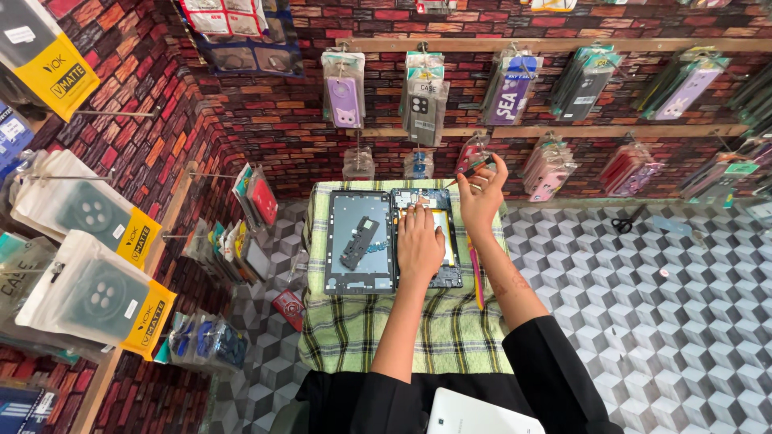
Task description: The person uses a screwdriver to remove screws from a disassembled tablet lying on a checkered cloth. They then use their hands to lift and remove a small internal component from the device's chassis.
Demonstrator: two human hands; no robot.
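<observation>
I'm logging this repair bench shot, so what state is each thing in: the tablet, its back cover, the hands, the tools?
Tablet body: opened, internals exposed, lying flat on the checked cloth.
Back cover: removed, lying inside-up beside the tablet.
Left hand: flat, pressing on the tablet's internals.
Right hand: raised, fingers pinched on a thin tool.
Scissors: lying on the patterned surface, unused.
Phone cases: packaged, hanging on wall pegs.

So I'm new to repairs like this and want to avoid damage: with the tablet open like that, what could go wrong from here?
1. The left hand presses flat on the open tablet; its weight could strain the bare parts inside.
2. The right hand holds a thin tool above the tablet's top edge; a slip might scratch the inside.
3. The removed back panel lies near the left edge of the checked cloth; a nudge might knock it off.
</observation>
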